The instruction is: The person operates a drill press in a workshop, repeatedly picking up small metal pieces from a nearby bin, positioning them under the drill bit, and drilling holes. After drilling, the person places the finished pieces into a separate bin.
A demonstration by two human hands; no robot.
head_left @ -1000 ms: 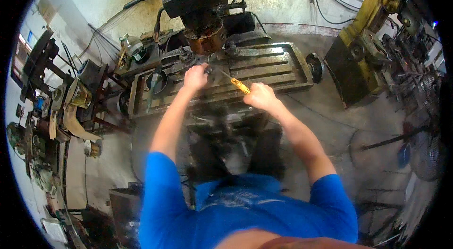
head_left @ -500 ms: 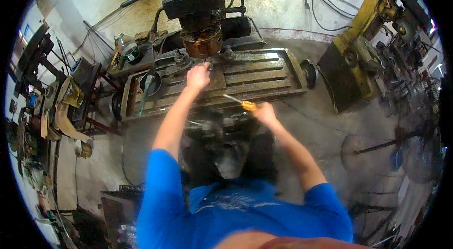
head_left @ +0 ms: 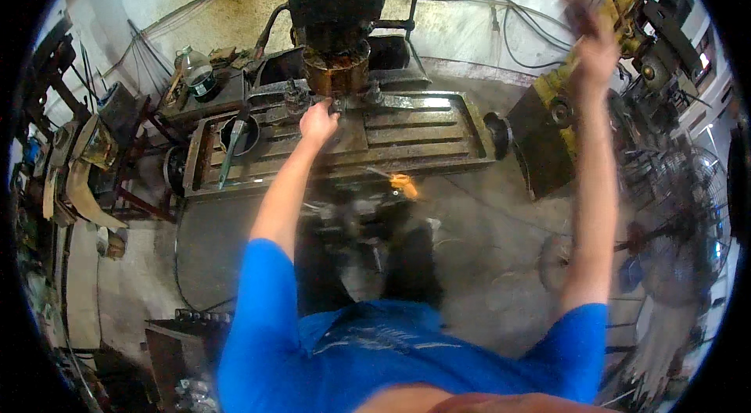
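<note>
My left hand (head_left: 319,125) is closed at the middle of the slotted machine table (head_left: 430,135), just below the rusty cylindrical spindle head (head_left: 336,73). What its fingers grip, if anything, is hidden. My right hand (head_left: 596,57) is raised far to the right with the arm stretched out, in front of the yellow machine. Motion smears its fingers, and a dark patch shows at their tips. A yellow-handled air blow gun (head_left: 403,184) with a thin metal nozzle is at the table's front edge, apart from both hands.
A dark round pan (head_left: 249,139) with a brush-like tool (head_left: 232,151) across it sits on the table's left end. Beyond stands a clear bottle (head_left: 199,77) on a side bench. A handwheel (head_left: 498,135) juts from the table's right end. A wire-caged fan (head_left: 688,217) stands right.
My right hand has let go of the yellow blow gun and swung up to the far right. My left hand stays below the spindle head. The view has shifted slightly.
</note>
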